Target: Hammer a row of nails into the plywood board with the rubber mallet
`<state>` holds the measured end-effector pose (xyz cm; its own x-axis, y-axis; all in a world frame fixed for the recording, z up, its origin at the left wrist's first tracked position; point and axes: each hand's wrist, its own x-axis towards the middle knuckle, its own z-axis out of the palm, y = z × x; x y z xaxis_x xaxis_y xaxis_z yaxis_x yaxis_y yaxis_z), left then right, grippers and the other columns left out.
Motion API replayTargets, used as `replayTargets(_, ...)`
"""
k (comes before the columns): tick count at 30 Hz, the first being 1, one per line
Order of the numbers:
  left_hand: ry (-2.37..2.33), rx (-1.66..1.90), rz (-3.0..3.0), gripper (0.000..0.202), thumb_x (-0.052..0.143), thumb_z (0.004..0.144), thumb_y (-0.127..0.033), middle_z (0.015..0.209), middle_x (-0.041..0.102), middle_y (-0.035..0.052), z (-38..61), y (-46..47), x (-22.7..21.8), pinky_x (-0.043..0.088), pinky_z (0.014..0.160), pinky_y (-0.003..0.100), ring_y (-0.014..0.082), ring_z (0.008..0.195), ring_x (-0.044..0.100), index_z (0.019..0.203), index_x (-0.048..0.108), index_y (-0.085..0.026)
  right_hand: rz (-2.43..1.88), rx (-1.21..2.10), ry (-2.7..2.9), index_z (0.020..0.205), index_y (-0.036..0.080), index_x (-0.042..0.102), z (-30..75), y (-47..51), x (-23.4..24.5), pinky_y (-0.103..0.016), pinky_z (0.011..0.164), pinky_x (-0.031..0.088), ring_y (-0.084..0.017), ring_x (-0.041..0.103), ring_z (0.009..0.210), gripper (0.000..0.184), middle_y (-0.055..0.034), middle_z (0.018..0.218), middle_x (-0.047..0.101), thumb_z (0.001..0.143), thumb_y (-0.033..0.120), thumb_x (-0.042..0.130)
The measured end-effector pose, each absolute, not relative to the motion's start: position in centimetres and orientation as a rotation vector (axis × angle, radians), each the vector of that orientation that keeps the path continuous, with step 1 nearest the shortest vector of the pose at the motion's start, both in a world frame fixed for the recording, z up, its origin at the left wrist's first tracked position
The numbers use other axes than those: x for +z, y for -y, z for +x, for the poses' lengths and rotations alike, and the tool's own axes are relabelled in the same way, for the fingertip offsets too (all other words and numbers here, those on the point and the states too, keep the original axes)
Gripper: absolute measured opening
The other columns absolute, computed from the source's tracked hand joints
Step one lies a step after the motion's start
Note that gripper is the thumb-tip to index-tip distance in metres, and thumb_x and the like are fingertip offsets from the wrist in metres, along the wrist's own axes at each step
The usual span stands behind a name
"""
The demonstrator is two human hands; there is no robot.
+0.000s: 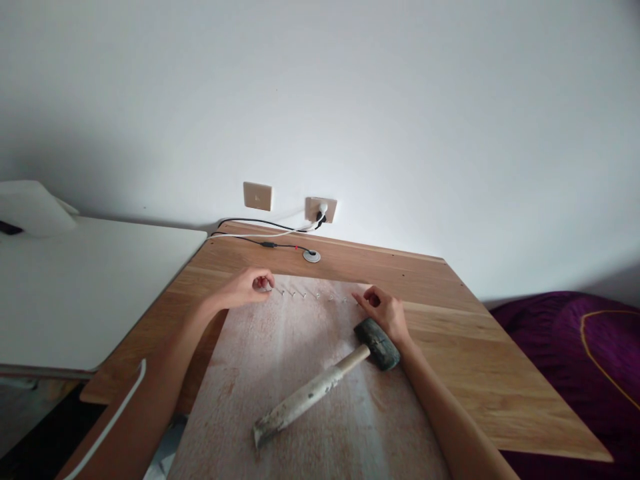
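A pale, wood-grained board [285,373] lies in front of me. Small metal nails [305,295] stand in a row near its far edge. My left hand [253,285] is at the row's left end, its fingertips pinched together; whatever is between them is too small to make out. At the right end is my right hand [385,310], one digit stretched toward the nails and the other fingers curled, with nothing visible in its grasp. A mallet with a black head [377,343] and a worn, pale handle [310,397] rests diagonally on the board, its head beside my right wrist.
Beneath the board is a wooden table [480,360]. Behind it, cables [267,245] run past a round grommet [311,256] to a wall socket [321,209]. A white tabletop [125,280] adjoins on the left. Purple fabric [565,353] bulges at the right.
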<state>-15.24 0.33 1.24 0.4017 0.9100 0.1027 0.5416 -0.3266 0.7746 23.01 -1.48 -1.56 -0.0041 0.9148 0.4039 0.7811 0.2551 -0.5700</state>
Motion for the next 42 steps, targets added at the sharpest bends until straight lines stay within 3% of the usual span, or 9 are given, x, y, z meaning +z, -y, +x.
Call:
replayTargets(8, -1.103, 0.699, 1.923, 0.022, 0.067, 0.071, -0.023, 0.089, 0.076, 0.0033, -15.07, -0.13, 1.77, 0.05, 0.071, 0.029, 0.0175, 0.077, 0.064, 0.093, 0.07, -0.019, -1.571, 0.227, 1.849, 0.056, 0.024, 0.055, 23.02, 1.39, -1.64, -0.028, 0.05, 0.039, -0.015, 0.05, 0.047, 0.074, -0.0004, 0.049, 0.055, 0.079, 0.094, 0.048)
replayTargets(17, -1.093, 0.698, 1.935, 0.023, 0.068, 0.075, -0.024, 0.095, 0.079, 0.0059, -15.51, -0.28, 1.61, 0.049, 0.072, 0.029, 0.0189, 0.081, 0.069, 0.097, 0.069, -0.018, -1.55, 0.251, 1.891, 0.057, 0.024, 0.058, 22.86, 1.44, -1.58, -0.027, 0.051, 0.039, -0.014, 0.049, 0.046, 0.07, 0.0005, 0.049, 0.054, 0.087, 0.087, 0.046)
replayTargets(29, -1.075, 0.694, 1.934, 0.027, 0.072, 0.08, -0.031, 0.089, 0.079, 0.0048, -15.6, -0.36, 1.61, 0.045, 0.069, 0.027, 0.0181, 0.076, 0.067, 0.103, 0.069, -0.018, -1.525, 0.261, 1.891, 0.059, 0.024, 0.059, 22.83, 1.53, -1.5, -0.027, 0.05, 0.039, -0.014, 0.05, 0.047, 0.067, 0.0006, 0.05, 0.056, 0.088, 0.084, 0.048)
replayTargets(42, -1.012, 0.722, 1.886, 0.036, 0.076, 0.082, -0.041, 0.09, 0.076, 0.0051, -15.87, -0.59, 0.87, 0.052, 0.077, 0.032, 0.0211, 0.085, 0.071, 0.107, 0.068, -0.017, -1.526, 0.274, 1.881, 0.059, 0.024, 0.058, 22.8, 1.5, -1.49, -0.026, 0.051, 0.04, -0.014, 0.051, 0.047, 0.066, 0.0004, 0.05, 0.056, 0.088, 0.083, 0.049)
